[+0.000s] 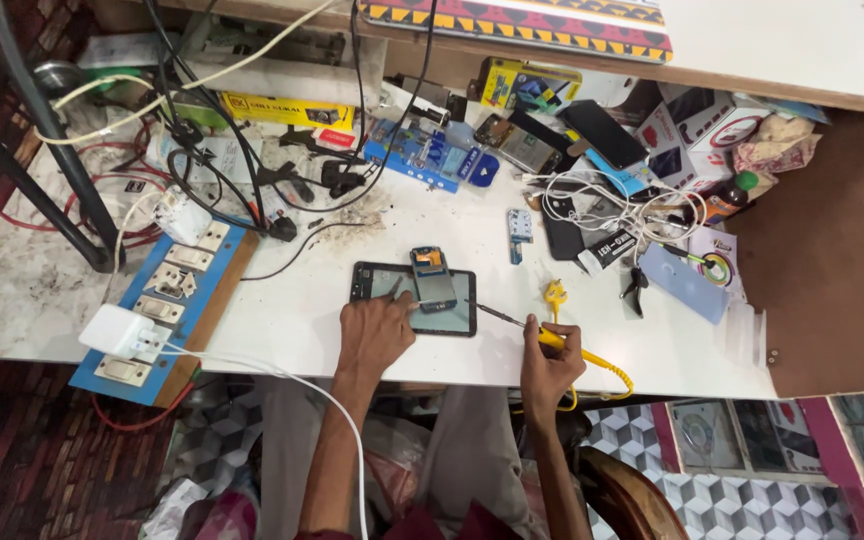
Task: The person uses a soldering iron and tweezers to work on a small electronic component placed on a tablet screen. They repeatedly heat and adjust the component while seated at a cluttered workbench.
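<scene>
My left hand (374, 333) lies flat with its fingers pressing on the near left part of a dark tablet (414, 297) that sits in the middle of the white desk (292, 320); it pins the tablet down and grips nothing. On top of the tablet, toward twelve o'clock, rests a small phone part (433, 279) with an orange patch at its far end. My right hand (549, 365), at about four o'clock from the tablet, is closed around the yellow handle of a soldering iron (532, 330), and the thin metal tip points toward ten o'clock and reaches the tablet's right edge; I cannot tell whether it touches. The iron's yellow cord (607, 368) loops off the desk edge at five o'clock. A blue power strip (167, 305) with a white charger (117, 331) lies at nine o'clock, and a tangle of white cable (602, 205) with phones and boxes sits at one to two o'clock. I judge the risks to be these: the tip could slip across the glass if my left hand eases its pressure, the loose part could slide off because nothing clamps it, and the hanging cord could snag on my knee and jerk the iron toward my left fingers.
</scene>
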